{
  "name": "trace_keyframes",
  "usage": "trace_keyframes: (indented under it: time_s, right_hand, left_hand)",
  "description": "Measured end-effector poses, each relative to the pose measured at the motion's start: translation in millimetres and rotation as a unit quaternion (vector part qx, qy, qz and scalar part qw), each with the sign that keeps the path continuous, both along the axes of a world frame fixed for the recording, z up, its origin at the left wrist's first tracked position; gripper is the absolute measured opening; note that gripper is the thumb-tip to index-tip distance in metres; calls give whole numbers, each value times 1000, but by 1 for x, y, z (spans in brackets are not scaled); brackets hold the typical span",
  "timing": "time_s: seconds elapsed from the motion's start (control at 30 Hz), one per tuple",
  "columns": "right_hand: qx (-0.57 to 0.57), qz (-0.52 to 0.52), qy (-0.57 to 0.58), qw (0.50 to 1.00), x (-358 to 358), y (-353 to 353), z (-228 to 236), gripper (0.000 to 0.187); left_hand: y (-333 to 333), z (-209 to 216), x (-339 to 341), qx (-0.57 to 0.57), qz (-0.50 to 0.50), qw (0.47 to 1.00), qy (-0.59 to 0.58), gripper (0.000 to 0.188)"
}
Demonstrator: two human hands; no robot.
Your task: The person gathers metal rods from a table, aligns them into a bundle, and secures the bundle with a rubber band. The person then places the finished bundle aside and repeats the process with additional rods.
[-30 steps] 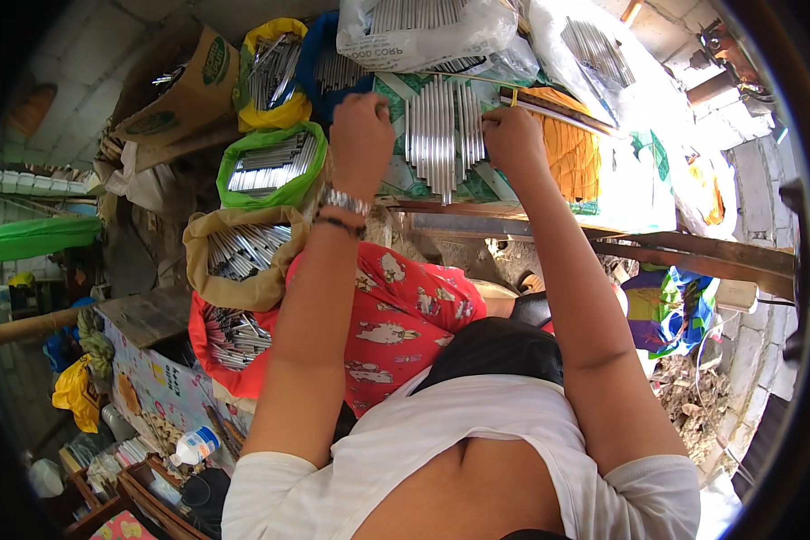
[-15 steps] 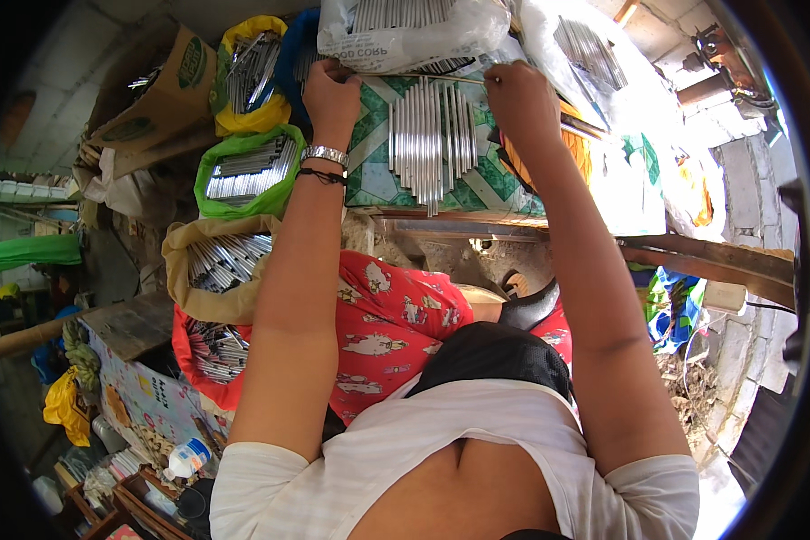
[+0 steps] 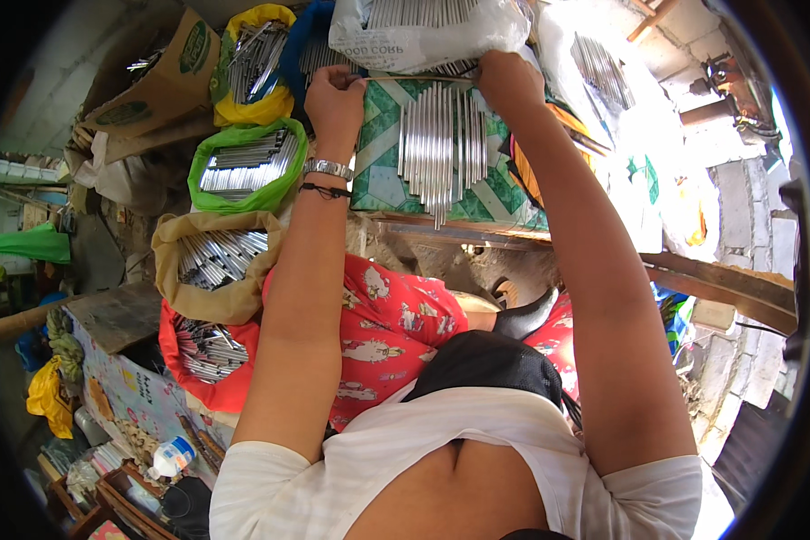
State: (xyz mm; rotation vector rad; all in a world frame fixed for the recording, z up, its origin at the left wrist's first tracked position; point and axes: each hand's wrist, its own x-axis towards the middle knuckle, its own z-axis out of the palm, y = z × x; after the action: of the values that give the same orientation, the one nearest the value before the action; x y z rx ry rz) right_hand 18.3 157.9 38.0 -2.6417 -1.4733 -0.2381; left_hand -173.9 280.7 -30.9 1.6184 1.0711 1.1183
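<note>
A thin tan strand (image 3: 423, 79), cord or slim stick I cannot tell which, runs between my hands along the far edge of a green patterned board. My left hand (image 3: 333, 103) pinches its left end, fingers closed. At the other end my right hand (image 3: 510, 83) is closed on it, fingertips partly hidden. Just nearer to me, a row of silvery metal tubes (image 3: 436, 139) lies side by side on the green board (image 3: 373, 184). Their near ends step to a point at the middle.
Beyond my hands lies a white plastic sack (image 3: 432, 43) of tubes. Left stand tube-filled yellow (image 3: 283, 110), green (image 3: 205, 200), tan (image 3: 175, 292) and red (image 3: 211, 396) bags, beside a cardboard box (image 3: 157, 85). Another clear bag (image 3: 594, 85) of tubes lies right.
My right hand has moved a little toward my left, shortening the span of strand between them. The whole view has shifted slightly; the tubes keep their places on the board.
</note>
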Motion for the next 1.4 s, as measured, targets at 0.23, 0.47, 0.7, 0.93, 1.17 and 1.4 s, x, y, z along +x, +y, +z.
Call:
trace_keyframes:
  time_s: [0.23,0.47,0.7,0.93,1.17,1.4]
  right_hand:
    - [202,171,118,957,-47,-77,10,14]
    - [69,289,92,950,-93,-134,-1,56]
    - [-90,289,57,951,-94,-132,-5,87]
    - [-93,297,69,948,-89,-112,-8,94]
    - [-68,303,68,948,-75,-95,-13,96]
    - [-29,223,47,973,-87,-113,-4,91]
  left_hand:
    - [-3,-6,-2,-50,-11,996,-79,29]
    - [-7,-2,-7,-53,-30,996,-69,32]
    - [-6,-1,-2,-37,-23,998,-56,31]
    - [-6,-3,-4,-29,-25,998,-45,33]
    - [-7,-1,-2,-46,-29,997,-51,33]
    - [-9,-1,-3,-54,-30,996,-61,32]
